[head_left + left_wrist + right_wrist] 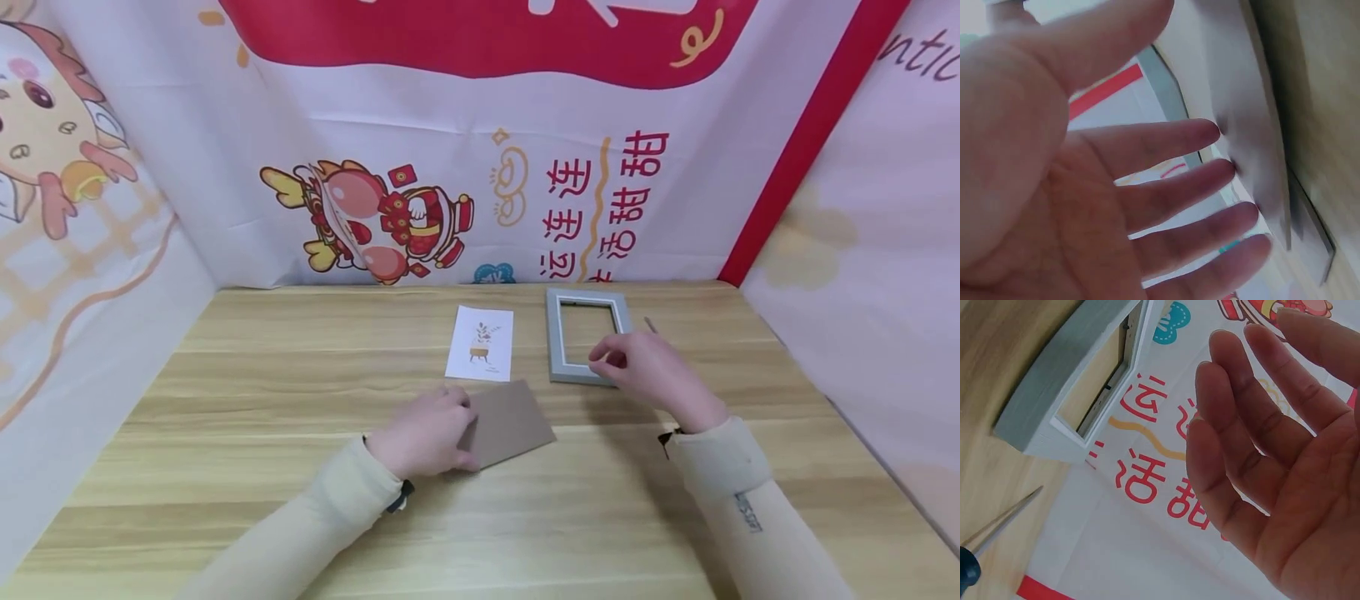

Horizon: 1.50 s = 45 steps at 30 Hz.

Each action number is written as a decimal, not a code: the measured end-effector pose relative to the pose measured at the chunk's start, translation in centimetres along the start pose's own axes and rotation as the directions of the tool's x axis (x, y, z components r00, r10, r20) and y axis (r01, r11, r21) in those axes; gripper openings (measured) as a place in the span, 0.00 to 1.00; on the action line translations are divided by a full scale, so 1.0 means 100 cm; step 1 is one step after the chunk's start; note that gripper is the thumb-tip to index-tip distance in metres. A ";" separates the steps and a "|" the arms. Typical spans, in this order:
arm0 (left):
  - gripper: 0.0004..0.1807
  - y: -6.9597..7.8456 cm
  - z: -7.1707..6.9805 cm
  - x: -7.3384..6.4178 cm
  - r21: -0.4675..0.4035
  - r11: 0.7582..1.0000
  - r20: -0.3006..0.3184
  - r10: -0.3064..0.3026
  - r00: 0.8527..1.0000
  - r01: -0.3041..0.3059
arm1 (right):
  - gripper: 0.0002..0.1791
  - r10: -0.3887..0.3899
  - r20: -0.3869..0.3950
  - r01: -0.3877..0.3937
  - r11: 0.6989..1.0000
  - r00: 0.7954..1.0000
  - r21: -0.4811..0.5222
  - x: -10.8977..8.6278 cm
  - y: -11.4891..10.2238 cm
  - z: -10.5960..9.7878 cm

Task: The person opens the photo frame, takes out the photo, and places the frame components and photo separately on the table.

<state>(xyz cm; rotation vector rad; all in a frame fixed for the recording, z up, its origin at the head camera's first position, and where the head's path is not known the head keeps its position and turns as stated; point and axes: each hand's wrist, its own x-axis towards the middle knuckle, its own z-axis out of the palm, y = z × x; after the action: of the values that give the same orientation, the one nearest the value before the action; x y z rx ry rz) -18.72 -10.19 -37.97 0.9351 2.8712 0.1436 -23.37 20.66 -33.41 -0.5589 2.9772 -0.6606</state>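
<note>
My left hand lies over the left end of a brown backing board, thumb near its front corner and fingers by its far edge. In the left wrist view the fingers are nearly straight, fingertips right at the board; another flat panel shows beyond its end. My right hand hovers by the near right corner of a grey-green picture frame, fingers loosely bent and holding nothing. The frame lies with its opening bare. A white card with a plant drawing lies left of it.
A slim metal tool with a dark handle, like a screwdriver, lies right of the frame; the right hand mostly hides it in the head view. Printed cloth hangs behind and beside the wooden table.
</note>
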 end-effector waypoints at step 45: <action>0.10 -0.026 -0.021 -0.051 -0.983 0.160 0.043 -0.285 0.958 0.092 | 0.11 0.040 -0.093 -0.036 0.998 0.995 0.049 -0.018 0.002 -0.030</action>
<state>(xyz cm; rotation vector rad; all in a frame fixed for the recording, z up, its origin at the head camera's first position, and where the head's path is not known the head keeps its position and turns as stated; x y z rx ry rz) -16.48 -15.41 -35.81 0.2115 2.0712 1.8559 -22.09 22.72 -30.87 -0.4799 3.0410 -0.7726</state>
